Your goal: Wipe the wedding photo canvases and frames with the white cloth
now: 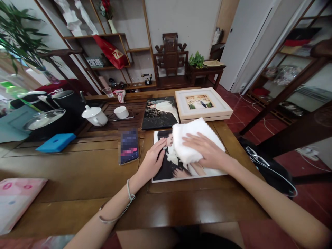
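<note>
A photo print (181, 173) of people in dark and white clothes lies flat near the table's right end. On its left part rests my left hand (157, 155), fingers stretched out against the surface, holding nothing. My right hand (203, 147) lies flat on a folded white towel (192, 128), fingers spread, pressing it onto the print's upper middle. The towel covers much of the picture. Behind it are a dark photo panel (160, 112) with a white gown and a light-framed picture (204, 103) on the right.
A phone (129, 146) lies left of my left hand. Further left are a blue box (55, 142), a lidded white teapot (94, 116), a white cup (121, 112) and a pink-and-white packet (20, 200). A black bag (269, 169) sits beyond the table's right edge.
</note>
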Tool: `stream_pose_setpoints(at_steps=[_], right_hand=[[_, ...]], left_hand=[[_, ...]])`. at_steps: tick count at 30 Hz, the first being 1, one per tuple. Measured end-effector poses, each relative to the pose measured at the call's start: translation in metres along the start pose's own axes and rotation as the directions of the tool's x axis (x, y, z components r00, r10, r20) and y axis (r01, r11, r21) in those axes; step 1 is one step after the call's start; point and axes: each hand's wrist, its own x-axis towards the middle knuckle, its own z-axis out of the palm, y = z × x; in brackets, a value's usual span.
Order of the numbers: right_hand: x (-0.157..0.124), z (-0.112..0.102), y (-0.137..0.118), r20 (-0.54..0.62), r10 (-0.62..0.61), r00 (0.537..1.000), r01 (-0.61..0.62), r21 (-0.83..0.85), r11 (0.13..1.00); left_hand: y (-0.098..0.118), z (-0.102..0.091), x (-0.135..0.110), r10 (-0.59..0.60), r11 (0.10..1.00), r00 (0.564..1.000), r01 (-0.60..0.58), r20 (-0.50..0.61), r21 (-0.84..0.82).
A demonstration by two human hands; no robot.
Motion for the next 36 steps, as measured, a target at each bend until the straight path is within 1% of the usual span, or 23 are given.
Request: stream_pose_setpoints(at_steps=[1, 3, 5, 7, 11, 13, 15, 16, 18, 20, 22, 24, 25, 27, 29, 33, 35, 36], right_hand=[[-0.001, -0.002, 0.008, -0.035, 0.072, 0.997, -0.072, -0.010, 0.997], [-0.007, -0.007, 0.016, -0.061, 0.173, 0.983, -0.175, -0.030, 0.984], [-0.020, -0.012, 0.011, -0.036, 0.212, 0.977, -0.214, -0.057, 0.975], [-0.039, -0.015, -0.006, 0.006, 0.214, 0.977, -0.213, -0.083, 0.974], [-0.075, -0.012, -0.059, 0.070, 0.175, 0.982, -0.168, -0.093, 0.981], [-0.079, -0.007, -0.078, 0.103, 0.123, 0.987, -0.116, -0.070, 0.991], [-0.070, -0.003, -0.079, 0.129, 0.071, 0.989, -0.066, -0.041, 0.997], [-0.061, -0.002, -0.073, 0.132, 0.052, 0.990, -0.048, -0.030, 0.998], [-0.039, 0.000, -0.048, 0.112, 0.030, 0.993, -0.028, -0.022, 0.999], [-0.016, -0.002, -0.014, 0.046, 0.024, 0.999, -0.024, -0.018, 1.000], [-0.001, -0.006, 0.020, 0.007, 0.042, 0.999, -0.042, -0.013, 0.999], [0.002, -0.010, 0.046, -0.022, 0.075, 0.997, -0.075, -0.001, 0.997], [-0.002, -0.011, 0.054, -0.034, 0.089, 0.995, -0.089, 0.006, 0.996], [-0.017, -0.012, 0.057, -0.048, 0.099, 0.994, -0.098, 0.012, 0.995], [-0.038, -0.011, 0.044, -0.046, 0.082, 0.996, -0.082, 0.007, 0.997], [-0.081, -0.011, -0.011, 0.021, 0.023, 1.000, -0.022, -0.025, 0.999], [-0.092, -0.013, -0.033, 0.079, -0.030, 0.996, 0.031, -0.016, 0.999], [-0.094, -0.014, -0.039, 0.102, -0.052, 0.993, 0.053, 0.001, 0.999]], left_hand=[[-0.001, 0.001, -0.001, -0.003, 1.000, 1.000, 0.003, -0.004, 0.004], [-0.002, 0.002, -0.001, -0.009, 1.000, 1.000, 0.009, -0.007, 0.006], [-0.002, 0.003, -0.001, -0.012, 1.000, 1.000, 0.012, -0.005, 0.006], [-0.001, 0.003, -0.001, -0.014, 1.000, 1.000, 0.014, -0.003, 0.007], [0.000, 0.004, -0.001, -0.002, 1.000, 1.000, 0.002, -0.009, 0.015], [-0.001, 0.004, -0.001, 0.013, 1.000, 1.000, -0.013, -0.018, 0.019], [-0.002, 0.003, -0.001, 0.026, 0.999, 0.999, -0.025, -0.022, 0.023], [-0.002, 0.003, -0.001, 0.030, 0.999, 0.999, -0.030, -0.022, 0.025], [-0.003, 0.002, -0.001, 0.035, 0.999, 0.999, -0.035, -0.017, 0.030], [-0.004, 0.001, -0.001, 0.033, 0.999, 0.999, -0.032, -0.011, 0.033], [-0.004, 0.001, -0.001, 0.024, 0.999, 1.000, -0.024, -0.011, 0.029], [-0.003, 0.001, -0.001, 0.013, 1.000, 1.000, -0.012, -0.014, 0.023], [-0.003, 0.001, -0.001, 0.009, 1.000, 1.000, -0.008, -0.013, 0.021], [-0.002, 0.002, -0.001, 0.004, 1.000, 1.000, -0.003, -0.007, 0.019], [-0.001, 0.002, -0.001, 0.001, 1.000, 1.000, -0.001, -0.004, 0.013], [0.002, 0.003, -0.001, -0.010, 1.000, 1.000, 0.010, -0.011, 0.000], [0.002, 0.003, -0.001, -0.011, 1.000, 1.000, 0.011, -0.010, 0.004], [0.002, 0.003, -0.001, -0.005, 1.000, 1.000, 0.005, -0.009, 0.008]])
